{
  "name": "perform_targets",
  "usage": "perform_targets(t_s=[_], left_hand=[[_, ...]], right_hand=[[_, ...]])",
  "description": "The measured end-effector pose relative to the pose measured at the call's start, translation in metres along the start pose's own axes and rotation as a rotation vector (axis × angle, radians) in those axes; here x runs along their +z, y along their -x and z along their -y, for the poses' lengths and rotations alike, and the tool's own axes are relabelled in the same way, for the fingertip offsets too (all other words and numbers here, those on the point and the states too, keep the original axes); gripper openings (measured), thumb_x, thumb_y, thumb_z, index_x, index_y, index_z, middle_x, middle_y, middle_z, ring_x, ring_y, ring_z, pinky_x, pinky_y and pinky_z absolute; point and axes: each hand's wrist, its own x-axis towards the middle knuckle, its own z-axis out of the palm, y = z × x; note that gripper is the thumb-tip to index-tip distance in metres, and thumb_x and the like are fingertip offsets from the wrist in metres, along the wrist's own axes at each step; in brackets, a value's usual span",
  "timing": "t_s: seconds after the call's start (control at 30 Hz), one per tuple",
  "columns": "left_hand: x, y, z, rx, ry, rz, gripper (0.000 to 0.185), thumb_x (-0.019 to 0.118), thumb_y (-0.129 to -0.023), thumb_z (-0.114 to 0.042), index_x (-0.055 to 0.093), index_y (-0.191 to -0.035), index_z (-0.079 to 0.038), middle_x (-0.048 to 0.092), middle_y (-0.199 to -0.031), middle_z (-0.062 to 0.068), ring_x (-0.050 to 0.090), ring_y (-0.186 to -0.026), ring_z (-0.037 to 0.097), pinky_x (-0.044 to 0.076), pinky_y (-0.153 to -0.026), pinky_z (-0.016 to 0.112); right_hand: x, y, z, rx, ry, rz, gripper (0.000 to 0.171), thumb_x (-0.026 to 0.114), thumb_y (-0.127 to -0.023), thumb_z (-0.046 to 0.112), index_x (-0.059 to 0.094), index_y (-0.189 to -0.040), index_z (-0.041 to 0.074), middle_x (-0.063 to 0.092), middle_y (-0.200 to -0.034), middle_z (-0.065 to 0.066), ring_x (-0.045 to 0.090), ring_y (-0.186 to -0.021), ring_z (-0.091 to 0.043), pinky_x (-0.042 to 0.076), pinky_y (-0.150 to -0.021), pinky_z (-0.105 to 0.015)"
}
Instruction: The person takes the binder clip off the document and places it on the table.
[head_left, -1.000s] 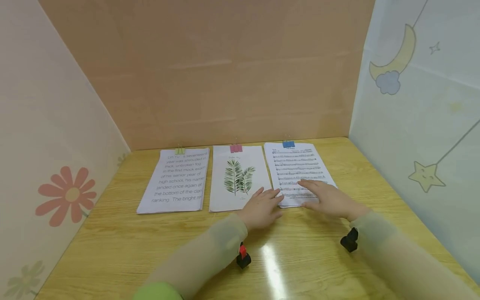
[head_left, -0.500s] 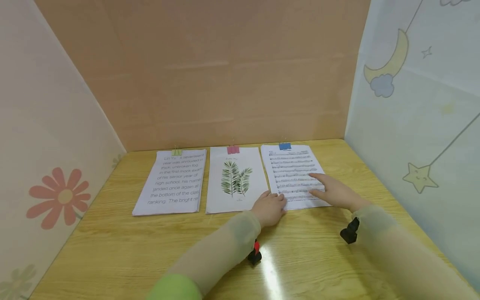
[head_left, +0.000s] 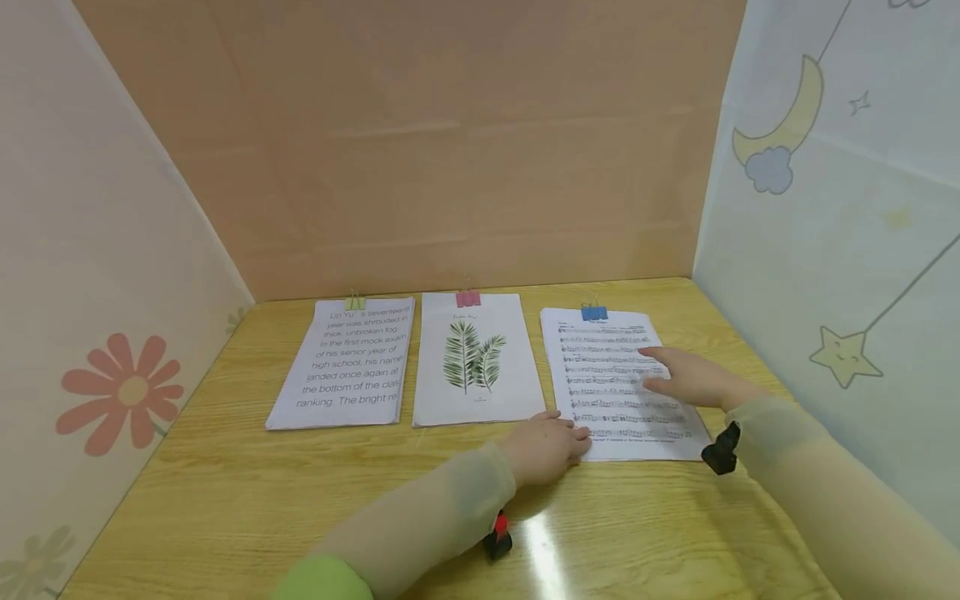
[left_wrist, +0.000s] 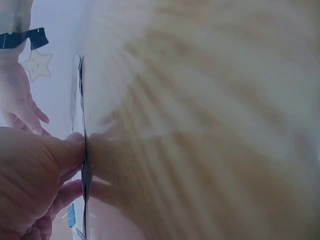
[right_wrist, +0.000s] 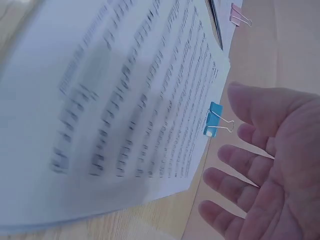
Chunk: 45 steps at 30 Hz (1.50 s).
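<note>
A stack of sheet music (head_left: pixel 607 375) with a blue binder clip (head_left: pixel 594 312) at its top lies on the right of the table. My left hand (head_left: pixel 546 450) holds the stack by its lower left corner; the left wrist view has the thumb (left_wrist: pixel 72 150) and a finger at the paper's edge. Above the right side of the sheets is my right hand (head_left: pixel 693 379), its fingers spread and holding nothing. In the right wrist view, that hand (right_wrist: pixel 280 165) appears apart from the paper, and the blue clip (right_wrist: pixel 213 120) shows beyond the printed staves.
Left of the music lies a stack with a palm leaf picture (head_left: pixel 480 367) and a pink clip (head_left: pixel 468 298). Farther left is a printed text stack (head_left: pixel 345 367) with a yellow-green clip (head_left: pixel 356 304). Walls enclose the wooden table (head_left: pixel 337 492) at the back and sides.
The sheet music stack has slid toward me and slightly right, away from the palm leaf stack. My left hand moved back with it. My right hand shifted slightly right, still spread.
</note>
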Motion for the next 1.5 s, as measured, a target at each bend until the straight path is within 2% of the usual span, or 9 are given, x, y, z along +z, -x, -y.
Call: perform_targets(t_s=[0.13,0.27,0.5,0.77,0.87,1.1,1.33,1.4,1.5], left_hand=[[0.001,0.012,-0.004,0.069,0.006,0.015,0.042,0.044,-0.102,-0.037,0.046,-0.144,-0.028,0.041,-0.146,-0.016,0.038,-0.134,0.007,0.023,-0.113,0.028],[0.001,0.023,-0.008,0.126,0.053,0.032,0.045,0.043,-0.102,-0.039,0.043,-0.145,-0.027,0.039,-0.147,-0.015,0.036,-0.136,0.008,0.022,-0.113,0.029],[-0.003,0.042,-0.016,0.186,0.164,0.063,0.043,0.046,-0.101,-0.039,0.046,-0.143,-0.027,0.039,-0.146,-0.015,0.034,-0.136,0.007,0.021,-0.114,0.027],[-0.008,0.06,-0.025,0.238,0.166,0.066,0.041,0.049,-0.1,-0.04,0.051,-0.14,-0.029,0.043,-0.143,-0.016,0.039,-0.132,0.004,0.022,-0.112,0.024],[-0.008,0.064,-0.026,0.25,0.17,0.053,0.039,0.051,-0.099,-0.038,0.053,-0.137,-0.029,0.046,-0.141,-0.016,0.041,-0.13,0.003,0.024,-0.111,0.024],[-0.007,0.067,-0.029,0.263,0.102,0.005,0.037,0.055,-0.098,-0.035,0.057,-0.134,-0.031,0.05,-0.138,-0.016,0.044,-0.128,0.003,0.028,-0.109,0.025],[-0.005,0.067,-0.028,0.264,0.097,-0.017,0.037,0.056,-0.097,-0.034,0.058,-0.134,-0.031,0.05,-0.139,-0.015,0.044,-0.128,0.003,0.03,-0.109,0.026],[-0.005,0.067,-0.027,0.261,0.1,-0.022,0.036,0.057,-0.097,-0.034,0.058,-0.133,-0.031,0.05,-0.138,-0.015,0.045,-0.128,0.003,0.031,-0.109,0.027],[-0.005,0.067,-0.027,0.256,0.104,-0.02,0.036,0.058,-0.097,-0.035,0.059,-0.133,-0.031,0.05,-0.138,-0.016,0.045,-0.128,0.002,0.032,-0.108,0.027]], right_hand=[[-0.002,0.0,-0.003,0.001,0.015,0.032,0.066,0.06,-0.095,0.029,0.033,-0.145,-0.006,0.034,-0.143,-0.035,0.031,-0.13,-0.054,0.027,-0.102,-0.065],[-0.004,-0.003,-0.01,0.023,0.006,0.065,0.069,0.06,-0.094,0.029,0.029,-0.146,-0.007,0.031,-0.144,-0.036,0.028,-0.13,-0.056,0.025,-0.102,-0.067],[-0.001,-0.01,-0.03,0.09,-0.008,0.103,0.077,0.061,-0.094,0.029,0.02,-0.148,-0.009,0.024,-0.145,-0.039,0.021,-0.131,-0.058,0.019,-0.103,-0.068],[0.011,-0.013,-0.054,0.078,0.033,0.083,0.079,0.066,-0.09,0.024,0.022,-0.142,-0.017,0.029,-0.139,-0.042,0.028,-0.127,-0.059,0.024,-0.103,-0.067],[0.013,-0.014,-0.058,0.097,0.043,0.092,0.082,0.067,-0.09,0.028,0.024,-0.141,-0.018,0.03,-0.138,-0.043,0.029,-0.126,-0.06,0.025,-0.102,-0.067],[0.012,-0.013,-0.055,0.155,0.099,0.059,0.087,0.074,-0.082,0.036,0.034,-0.136,-0.019,0.035,-0.131,-0.046,0.037,-0.117,-0.06,0.031,-0.096,-0.069],[0.014,-0.014,-0.065,0.188,0.074,0.028,0.086,0.079,-0.077,0.038,0.041,-0.131,-0.018,0.037,-0.127,-0.045,0.041,-0.112,-0.057,0.033,-0.094,-0.068],[0.014,-0.015,-0.067,0.185,0.047,0.017,0.081,0.079,-0.078,0.034,0.042,-0.128,-0.019,0.041,-0.125,-0.043,0.042,-0.112,-0.056,0.034,-0.094,-0.067],[0.012,-0.015,-0.069,0.178,0.013,-0.008,0.06,0.072,-0.085,0.021,0.046,-0.123,-0.018,0.049,-0.119,-0.038,0.048,-0.107,-0.051,0.038,-0.09,-0.063]])
